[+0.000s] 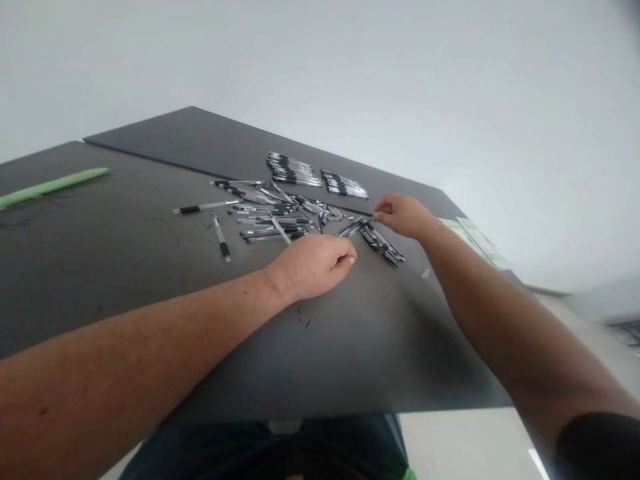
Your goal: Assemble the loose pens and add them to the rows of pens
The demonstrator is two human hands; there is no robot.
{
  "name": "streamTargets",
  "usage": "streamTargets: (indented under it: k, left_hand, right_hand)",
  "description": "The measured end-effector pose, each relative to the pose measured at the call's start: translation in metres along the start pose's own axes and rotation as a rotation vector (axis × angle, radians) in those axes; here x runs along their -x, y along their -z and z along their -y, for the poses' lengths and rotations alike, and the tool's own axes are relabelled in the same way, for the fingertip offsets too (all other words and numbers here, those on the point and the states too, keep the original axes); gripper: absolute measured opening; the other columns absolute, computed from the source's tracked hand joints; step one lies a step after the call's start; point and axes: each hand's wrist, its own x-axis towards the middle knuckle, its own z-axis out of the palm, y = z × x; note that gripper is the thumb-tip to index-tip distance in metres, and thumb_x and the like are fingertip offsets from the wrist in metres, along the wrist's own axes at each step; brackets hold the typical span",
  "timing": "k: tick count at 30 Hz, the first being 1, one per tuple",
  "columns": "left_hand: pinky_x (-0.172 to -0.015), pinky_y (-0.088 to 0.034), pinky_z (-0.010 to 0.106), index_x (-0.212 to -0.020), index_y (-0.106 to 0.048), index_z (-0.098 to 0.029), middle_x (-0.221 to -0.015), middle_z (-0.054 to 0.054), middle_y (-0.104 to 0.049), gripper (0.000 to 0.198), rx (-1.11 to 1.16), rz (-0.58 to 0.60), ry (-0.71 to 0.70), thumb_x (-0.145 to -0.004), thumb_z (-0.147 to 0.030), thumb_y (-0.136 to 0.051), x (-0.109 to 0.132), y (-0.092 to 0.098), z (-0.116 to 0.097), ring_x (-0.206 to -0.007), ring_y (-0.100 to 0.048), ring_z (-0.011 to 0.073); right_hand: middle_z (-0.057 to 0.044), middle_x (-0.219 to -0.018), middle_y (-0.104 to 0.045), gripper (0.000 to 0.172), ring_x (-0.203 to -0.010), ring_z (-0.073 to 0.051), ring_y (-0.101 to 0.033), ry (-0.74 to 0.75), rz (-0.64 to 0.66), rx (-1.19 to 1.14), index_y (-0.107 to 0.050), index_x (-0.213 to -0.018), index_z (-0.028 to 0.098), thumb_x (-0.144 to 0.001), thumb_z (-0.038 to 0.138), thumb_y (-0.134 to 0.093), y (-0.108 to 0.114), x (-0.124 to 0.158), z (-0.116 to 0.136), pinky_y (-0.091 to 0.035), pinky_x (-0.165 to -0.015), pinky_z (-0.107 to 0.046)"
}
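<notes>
My left hand (pixel 320 267) is closed, low over the near side of a loose pile of pens (pixel 270 210). A clear pen (pixel 281 229) shows just behind it; whether the hand holds it I cannot tell. My right hand (pixel 400 215) is further right and back, thumb and fingertips pinched together. Anything in that pinch is too small or hidden to name. Close to its fingertips lies a small group of pens (pixel 383 245) with dark grips. Other pens (pixel 353 227) lie between the two hands.
Two neat rows of pens, a larger one (pixel 294 170) and a smaller one (pixel 345 184), lie at the back of the dark table (pixel 150 267). A green strip (pixel 55 187) is at the left. A clear scrap (pixel 425 273) and green-white papers (pixel 475 241) are at the right.
</notes>
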Motion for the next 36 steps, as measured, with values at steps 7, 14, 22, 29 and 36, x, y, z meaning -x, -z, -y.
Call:
streamTargets:
  k: [7,14,22,29,36]
  left_hand:
    - [-0.081,-0.055,0.034,-0.104,-0.086,-0.021,-0.096,0.004,-0.087,0.021,-0.019,-0.016,0.011,-0.103,-0.02,-0.064,-0.001,0.001,0.004,-0.091,-0.081,0.0232]
    - [-0.078,-0.053,0.034,-0.104,-0.086,-0.019,-0.093,0.003,-0.087,0.022,-0.032,-0.042,0.037,-0.103,-0.02,-0.064,-0.004,0.006,0.01,-0.085,-0.08,0.0213]
    - [-0.076,-0.052,0.033,-0.102,-0.085,-0.02,-0.09,0.002,-0.086,0.021,-0.021,-0.054,0.039,-0.103,-0.019,-0.064,-0.005,0.006,0.011,-0.083,-0.079,0.0203]
    - [-0.073,-0.051,0.032,-0.099,-0.085,-0.021,-0.089,0.002,-0.086,0.02,-0.017,-0.066,0.043,-0.102,-0.019,-0.066,-0.004,0.006,0.012,-0.08,-0.078,0.0197]
    - [-0.077,-0.054,0.033,-0.101,-0.086,-0.021,-0.092,0.002,-0.086,0.02,-0.035,-0.064,0.038,-0.101,-0.019,-0.065,-0.003,0.005,0.012,-0.084,-0.079,0.0205]
  right_hand:
    - [-0.009,-0.111,-0.088,0.035,-0.099,-0.026,-0.08,-0.056,0.09,0.061,-0.083,-0.129,0.019,-0.096,0.024,-0.07,-0.008,0.026,-0.004,-0.056,-0.087,-0.033]
    - [-0.01,-0.111,-0.089,0.041,-0.102,-0.027,-0.081,-0.095,0.138,0.089,-0.084,-0.129,0.019,-0.089,0.022,-0.074,-0.02,0.024,0.002,-0.055,-0.085,-0.032]
    - [-0.009,-0.108,-0.089,0.044,-0.096,-0.026,-0.081,-0.105,0.113,0.083,-0.086,-0.131,0.019,-0.089,0.024,-0.072,-0.022,0.019,-0.003,-0.054,-0.082,-0.031]
    - [-0.009,-0.096,-0.085,0.035,-0.086,-0.024,-0.077,-0.055,0.059,0.095,-0.087,-0.119,0.017,-0.093,0.019,-0.063,-0.003,0.006,-0.019,-0.051,-0.074,-0.031]
    - [-0.01,-0.111,-0.085,0.033,-0.099,-0.025,-0.075,0.127,0.06,0.144,-0.086,-0.124,0.021,-0.1,0.022,-0.064,-0.014,-0.015,-0.017,-0.05,-0.085,-0.03]
